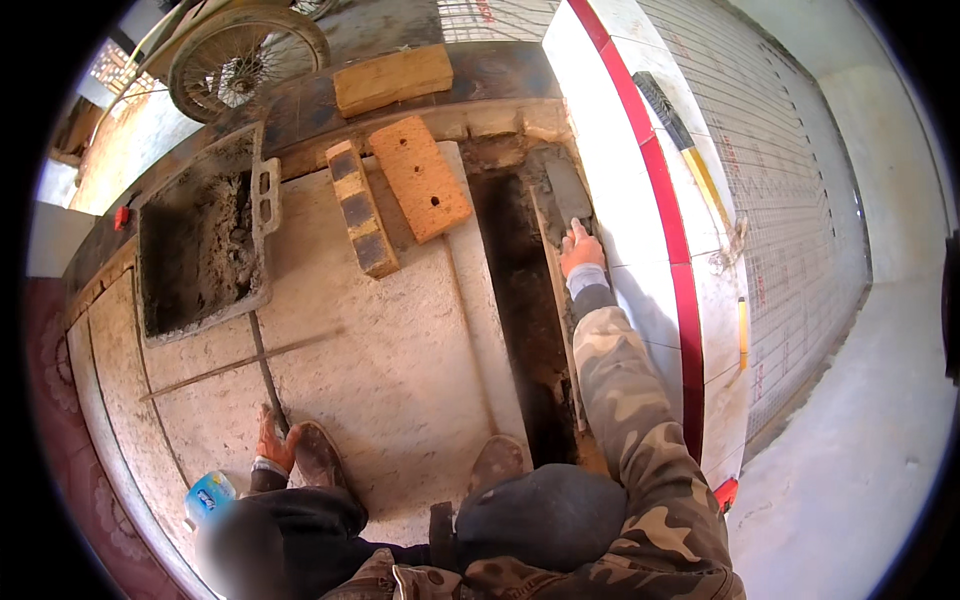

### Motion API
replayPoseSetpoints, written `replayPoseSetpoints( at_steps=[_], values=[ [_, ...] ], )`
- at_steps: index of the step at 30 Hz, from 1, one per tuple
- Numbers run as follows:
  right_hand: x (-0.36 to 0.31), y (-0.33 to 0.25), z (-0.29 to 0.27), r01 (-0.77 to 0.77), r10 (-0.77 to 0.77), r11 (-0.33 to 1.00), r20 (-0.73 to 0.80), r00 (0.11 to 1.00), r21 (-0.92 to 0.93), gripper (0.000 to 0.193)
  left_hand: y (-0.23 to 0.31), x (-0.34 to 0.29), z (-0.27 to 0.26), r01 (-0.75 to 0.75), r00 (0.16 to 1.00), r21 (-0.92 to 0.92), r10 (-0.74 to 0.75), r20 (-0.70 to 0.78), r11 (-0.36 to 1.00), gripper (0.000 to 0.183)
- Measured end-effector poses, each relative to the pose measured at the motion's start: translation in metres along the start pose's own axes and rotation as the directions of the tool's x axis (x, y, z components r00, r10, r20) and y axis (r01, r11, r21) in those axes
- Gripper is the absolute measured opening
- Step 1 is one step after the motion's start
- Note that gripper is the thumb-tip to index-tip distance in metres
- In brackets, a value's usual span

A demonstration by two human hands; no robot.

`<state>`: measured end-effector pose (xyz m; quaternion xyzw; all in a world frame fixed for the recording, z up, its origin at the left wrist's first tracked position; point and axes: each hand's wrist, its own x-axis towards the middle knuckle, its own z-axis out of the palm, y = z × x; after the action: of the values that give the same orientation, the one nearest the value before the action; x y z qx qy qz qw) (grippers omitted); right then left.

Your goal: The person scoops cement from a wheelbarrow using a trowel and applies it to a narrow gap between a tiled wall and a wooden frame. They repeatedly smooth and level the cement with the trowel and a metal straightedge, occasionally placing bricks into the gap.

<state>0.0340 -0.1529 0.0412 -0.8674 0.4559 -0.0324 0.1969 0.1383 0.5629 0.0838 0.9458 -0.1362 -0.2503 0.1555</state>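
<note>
- One bare right hand (581, 250) reaches forward from a camouflage sleeve (640, 400) with a pale grey cuff, its fingers bent down at the near end of a flat patch of smooth grey mortar (566, 188); whether they grip a tool cannot be told.
- That mortar lies at the far end of a long, dark, narrow trench (525, 300), on its right side, close against a white tiled low wall (640, 290) with a red stripe (672, 220).
- A thin, pale brown strip (558, 290) runs along the trench's right edge, just left of the right forearm.
- The bare left hand (274, 442) is low at the left, just beside a dusty brown shoe (322, 462); its fingers point forward over the pale slab, and whether they hold anything cannot be told.
- Beside the left wrist stands a clear and blue plastic container (210, 496).
- Left of the trench, on the pale dusty slab (370, 370), lie an orange brick with three holes (420, 178) and a narrow yellow-brown brick with dark square patches (360, 208), close together.
- Farther left sits a grey mortar-caked rectangular tray (200, 240) with a slotted handle on its right side.
- A plain yellow-brown brick (393, 81) lies on the dark ledge beyond.
- A black-bristled brush with a yellow handle (688, 145) rests along the wall's top.
- At the upper left stands a spoked wheel (240, 70).
</note>
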Motion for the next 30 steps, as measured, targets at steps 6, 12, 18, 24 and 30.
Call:
replayPoseSetpoints(
  at_steps=[6,12,18,24,30],
  values=[
    [-0.025,0.021,-0.007,0.043,-0.041,0.998,-0.027,0.999,0.042,0.044,0.01,0.01,-0.004,0.012,0.994,0.036,-0.015,0.104,0.999,0.086],
    [-0.054,0.005,-0.026,0.073,-0.076,0.991,0.023,0.997,0.112,0.04,0.019,0.002,-0.009,0.121,0.989,0.074,-0.127,0.077,0.99,0.085],
    [-0.088,0.029,-0.036,0.11,-0.069,0.895,-0.111,0.991,0.432,0.059,0.033,0.022,-0.007,0.194,0.927,-0.012,-0.187,-0.326,0.981,0.064],
    [-0.118,-0.154,-0.135,0.237,-0.344,0.863,0.175,0.923,0.446,0.03,-0.017,0.11,-0.053,0.24,0.685,0.027,-0.149,-0.713,0.971,0.097],
    [-0.086,-0.362,-0.136,0.728,-0.716,0.685,0.216,0.664,0.034,0.032,-0.028,0.189,-0.059,0.103,0.651,-0.282,-0.279,-0.706,0.954,0.104]
  ],
)
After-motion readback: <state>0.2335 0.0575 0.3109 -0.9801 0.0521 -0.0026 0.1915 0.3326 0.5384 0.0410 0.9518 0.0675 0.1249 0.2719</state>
